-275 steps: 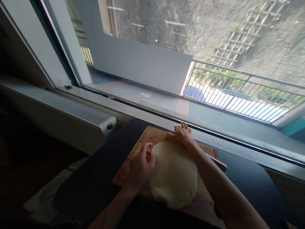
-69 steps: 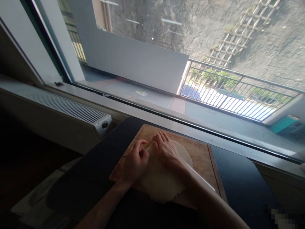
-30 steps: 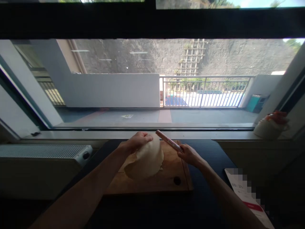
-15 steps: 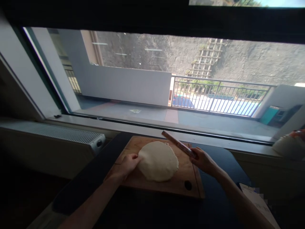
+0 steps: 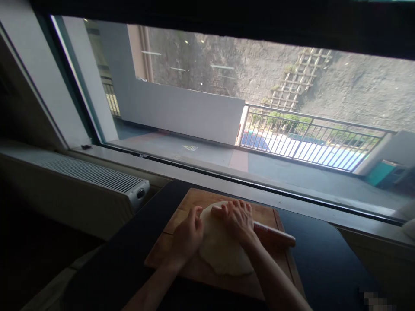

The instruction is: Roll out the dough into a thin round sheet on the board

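A round, flat sheet of dough [image 5: 223, 255] lies on a wooden cutting board [image 5: 181, 207]. My right hand [image 5: 239, 219] rests on top of a wooden rolling pin [image 5: 275, 235], fingers laid over it. The pin slants across the far part of the dough, and its near-right end sticks out over the board's right side. At the left rim of the dough is my left hand [image 5: 188, 233], thumb raised and fingers curled around the edge; the fingertips are partly hidden.
The board stands on a dark table [image 5: 320, 246] with rounded corners. Just beyond the table run a window sill [image 5: 207, 179] and a large window. A white radiator [image 5: 97, 185] is on the left. Something pixelated shows at the lower right.
My right hand has brought the rolling pin from the air beside the board down onto the dough, and now lies over its middle. My left hand stays at the dough's left edge. The view has tilted.
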`<state>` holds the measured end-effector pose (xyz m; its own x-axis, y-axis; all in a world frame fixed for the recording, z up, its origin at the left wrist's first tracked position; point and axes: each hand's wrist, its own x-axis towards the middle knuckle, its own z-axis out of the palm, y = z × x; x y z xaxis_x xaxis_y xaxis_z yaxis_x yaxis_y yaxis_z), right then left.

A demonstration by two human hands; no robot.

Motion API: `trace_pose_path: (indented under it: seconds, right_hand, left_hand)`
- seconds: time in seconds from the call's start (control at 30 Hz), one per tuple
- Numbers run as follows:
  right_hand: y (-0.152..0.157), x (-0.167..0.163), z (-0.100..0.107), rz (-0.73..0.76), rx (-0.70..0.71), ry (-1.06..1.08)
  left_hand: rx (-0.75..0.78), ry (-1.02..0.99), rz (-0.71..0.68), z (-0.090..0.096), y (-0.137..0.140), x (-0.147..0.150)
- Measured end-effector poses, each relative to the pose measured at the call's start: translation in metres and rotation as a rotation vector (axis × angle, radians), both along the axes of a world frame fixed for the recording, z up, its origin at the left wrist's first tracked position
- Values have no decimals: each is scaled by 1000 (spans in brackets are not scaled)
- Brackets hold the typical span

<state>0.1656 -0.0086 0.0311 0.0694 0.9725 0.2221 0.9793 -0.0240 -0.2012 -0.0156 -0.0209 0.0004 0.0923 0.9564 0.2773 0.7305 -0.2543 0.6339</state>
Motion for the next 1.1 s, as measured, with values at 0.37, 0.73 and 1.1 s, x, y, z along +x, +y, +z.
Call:
trace_pose_path:
  seconds: [0.37,0.73,1.1]
  right_hand:
    - [-38,-14,-15,288,-123,-11]
    - [23,-2,4,54,-208,65]
    - [17,0,8,56,-169,32]
  left_hand:
    - [-87,-21,-9,6,-2,0]
    - [-89,-108,-12,5,-3,-2]
    - [-86,92,21,5,-5,-5]
